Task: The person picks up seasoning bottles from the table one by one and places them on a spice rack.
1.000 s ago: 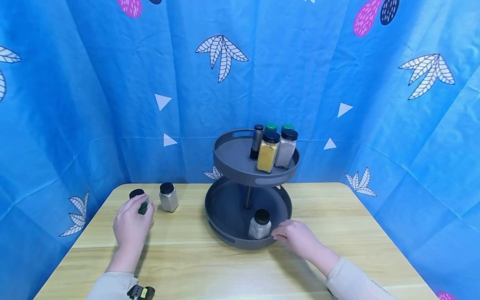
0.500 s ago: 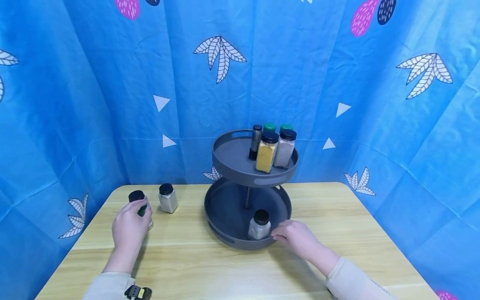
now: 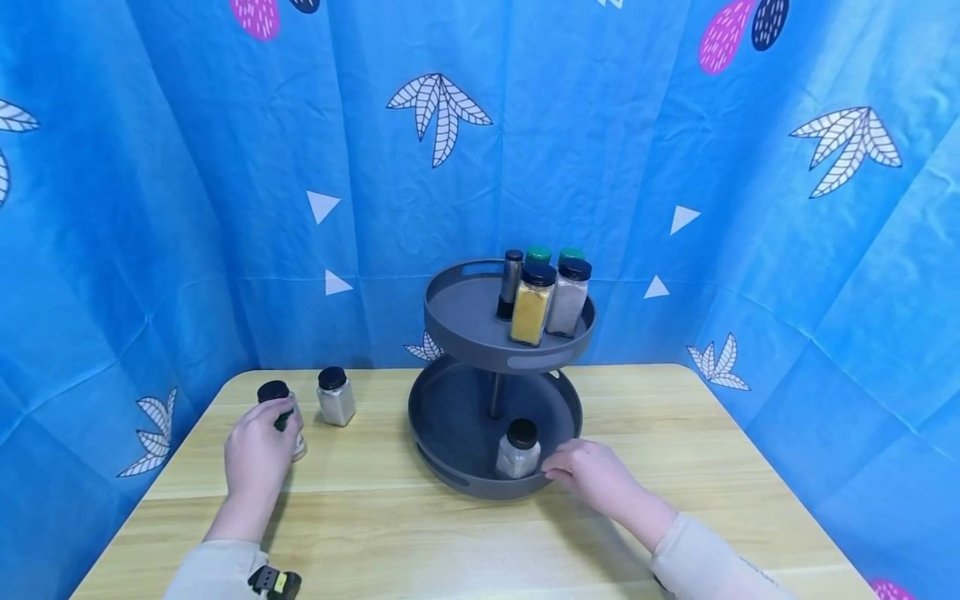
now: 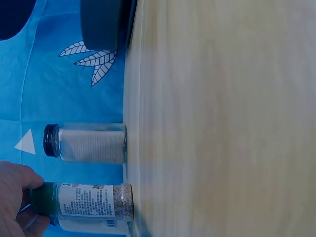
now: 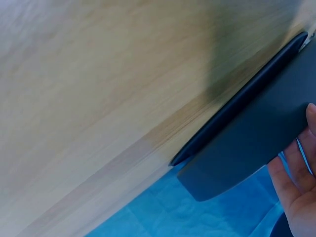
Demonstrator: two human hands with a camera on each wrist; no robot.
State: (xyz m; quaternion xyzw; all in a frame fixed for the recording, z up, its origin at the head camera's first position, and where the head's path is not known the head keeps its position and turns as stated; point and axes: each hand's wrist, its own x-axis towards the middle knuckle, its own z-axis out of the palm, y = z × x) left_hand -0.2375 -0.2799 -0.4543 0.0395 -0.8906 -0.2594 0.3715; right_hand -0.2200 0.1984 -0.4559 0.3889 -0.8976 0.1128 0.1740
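Note:
In the left wrist view, my left hand (image 3: 258,450) pinches the green cap of a spice jar (image 4: 86,201) with a printed label and pale grains in its base. The jar's bottom is right at the tabletop. Behind it, partly covered by the hand in the head view, is a jar with a black lid (image 3: 273,390). A square glass jar (image 3: 337,398) of pale powder stands just to the right. My right hand (image 3: 588,471) holds the rim of the grey two-tier tray stand (image 3: 442,425), thumb on the outer wall. Beside those fingers, a black-lidded jar (image 3: 519,454) sits in the lower tier.
Several bottles occupy the right part of the upper tier (image 3: 465,312), including a yellow powder jar (image 3: 533,308), a pale powder jar (image 3: 568,302) and a slim dark bottle (image 3: 509,286). A blue patterned curtain (image 3: 585,150) surrounds the wooden table (image 3: 420,542).
The left hand has shifted slightly while keeping the green cap, and the lower end of its jar now shows beside the palm. The right hand stays at the tray rim.

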